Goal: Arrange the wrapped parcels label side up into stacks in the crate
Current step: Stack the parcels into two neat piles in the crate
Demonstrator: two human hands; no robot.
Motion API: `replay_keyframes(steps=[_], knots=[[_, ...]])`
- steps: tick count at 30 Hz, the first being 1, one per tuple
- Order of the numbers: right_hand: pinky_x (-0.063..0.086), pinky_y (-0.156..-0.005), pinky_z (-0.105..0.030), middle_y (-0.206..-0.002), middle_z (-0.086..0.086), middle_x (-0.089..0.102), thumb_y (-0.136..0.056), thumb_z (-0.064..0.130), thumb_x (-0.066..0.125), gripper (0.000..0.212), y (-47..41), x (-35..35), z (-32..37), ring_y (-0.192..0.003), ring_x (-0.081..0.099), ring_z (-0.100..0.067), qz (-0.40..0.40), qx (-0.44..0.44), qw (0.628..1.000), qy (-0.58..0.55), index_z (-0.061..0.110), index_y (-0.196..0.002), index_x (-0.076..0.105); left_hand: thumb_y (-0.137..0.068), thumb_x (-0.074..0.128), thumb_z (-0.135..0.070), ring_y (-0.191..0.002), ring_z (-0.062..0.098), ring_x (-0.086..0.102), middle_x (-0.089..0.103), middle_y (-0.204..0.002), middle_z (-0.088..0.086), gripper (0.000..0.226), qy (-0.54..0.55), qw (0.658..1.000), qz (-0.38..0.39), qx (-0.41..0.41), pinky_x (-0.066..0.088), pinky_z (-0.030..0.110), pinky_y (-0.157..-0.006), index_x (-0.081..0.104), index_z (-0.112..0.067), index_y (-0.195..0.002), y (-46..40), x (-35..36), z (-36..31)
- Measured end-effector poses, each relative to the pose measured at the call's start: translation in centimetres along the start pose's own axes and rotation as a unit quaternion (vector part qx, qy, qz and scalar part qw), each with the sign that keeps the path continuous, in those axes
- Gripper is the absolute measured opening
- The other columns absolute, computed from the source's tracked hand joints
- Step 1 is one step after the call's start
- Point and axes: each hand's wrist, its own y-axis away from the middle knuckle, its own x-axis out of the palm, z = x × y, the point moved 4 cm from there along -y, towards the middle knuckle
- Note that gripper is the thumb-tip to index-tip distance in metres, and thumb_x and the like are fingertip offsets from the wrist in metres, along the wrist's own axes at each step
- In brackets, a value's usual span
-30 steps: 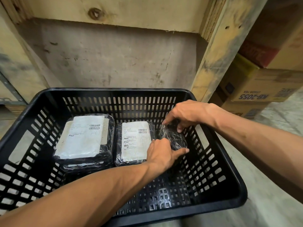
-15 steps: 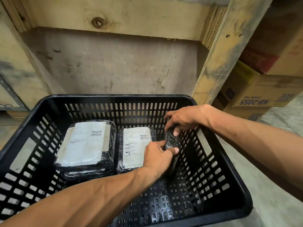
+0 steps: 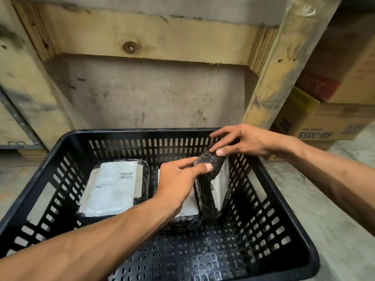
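Your two bare forearms reach forward into a black perforated plastic crate [image 3: 292, 230] that sits on a grey concrete floor [image 3: 345, 230]. The near part of the crate's floor, by its near rim, is bare.

Your left hand [image 3: 178, 179] crosses over from the left. Its grip is pinched on the upper end of a black film-wrapped parcel [image 3: 211, 185], thumb on the near face and fingers behind. That parcel stands on edge, tilted, near the crate's right wall, with its white label facing right toward that wall.

Your right hand [image 3: 241, 140] comes in over the crate's right rim. Its fingers are spread, and the thumb and fingertips press on the top end of the same upright parcel.

Just left of it, largely hidden under your left hand, a second wrapped parcel with a white label [image 3: 188, 207] lies flat, label up, in the middle of the crate.

Further left, toward the crate's left wall, a stack of wrapped parcels [image 3: 113, 191] lies flat, the top one showing a white label with barcodes facing up.

Beyond the crate's far rim stands a pale wooden frame with a knotted cross-board [image 3: 142, 43] and an upright post. To the far right, yellow-brown cardboard boxes [image 3: 320, 120] are stacked on the floor.
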Motion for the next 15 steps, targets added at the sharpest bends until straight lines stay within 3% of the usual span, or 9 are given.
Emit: replay_keyframes(steps=[3,6,9,12,15], knots=[[0.025,-0.109,-0.019,-0.154,0.019,0.049,-0.076,0.055,0.079,0.04,1.1,1.0,0.2,-0.132,0.038,0.02,-0.03,-0.011,0.994,-0.107,0.053,-0.116,0.076,-0.067,0.09,-0.007,-0.086,0.012,0.078,0.082,-0.088,0.002,0.025,0.0,0.999,-0.011,0.031,0.059,0.023,-0.081,0.085,-0.015,-0.089,0.1,-1.8,-2.0],[0.017,-0.116,-0.034,-0.15,0.025,0.049,-0.067,0.054,0.086,0.053,1.6,2.1,0.5,-0.13,0.032,0.023,-0.052,-0.013,0.989,-0.136,0.059,-0.118,0.072,-0.072,0.086,-0.005,-0.078,0.016,0.076,0.081,-0.084,0.007,0.012,0.014,0.999,-0.016,0.049,0.058,0.024,-0.072,0.085,-0.015,-0.077,0.3,-3.7,-3.5],[0.021,-0.117,-0.032,-0.139,0.033,0.053,-0.068,0.051,0.088,0.056,1.7,2.0,0.8,-0.121,0.041,0.029,-0.071,0.0,0.984,-0.164,0.061,-0.121,0.069,-0.076,0.083,-0.003,-0.061,0.009,0.07,0.078,-0.071,0.002,0.005,0.046,0.997,-0.009,0.055,0.052,0.015,-0.056,0.084,-0.009,-0.077,0.8,-4.8,-5.1],[0.045,-0.109,-0.023,-0.131,0.026,0.067,-0.082,0.037,0.083,0.056,1.6,2.9,1.8,-0.123,0.059,0.009,-0.089,-0.026,0.962,-0.257,0.052,-0.133,0.065,-0.082,0.076,0.004,-0.035,0.001,0.053,0.061,-0.045,-0.007,0.004,0.101,0.993,0.001,0.054,0.042,0.01,-0.039,0.077,0.001,-0.084,0.9,-5.1,-6.7],[0.053,-0.1,-0.021,-0.133,0.02,0.069,-0.092,0.032,0.074,0.053,1.6,4.8,2.9,-0.125,0.063,-0.001,-0.18,-0.053,0.932,-0.31,0.044,-0.142,0.06,-0.086,0.074,0.0,-0.031,0.001,0.048,0.056,-0.041,-0.008,0.007,0.115,0.992,-0.011,0.056,0.038,0.011,-0.036,0.074,0.001,-0.092,1.1,-5.7,-8.2]])
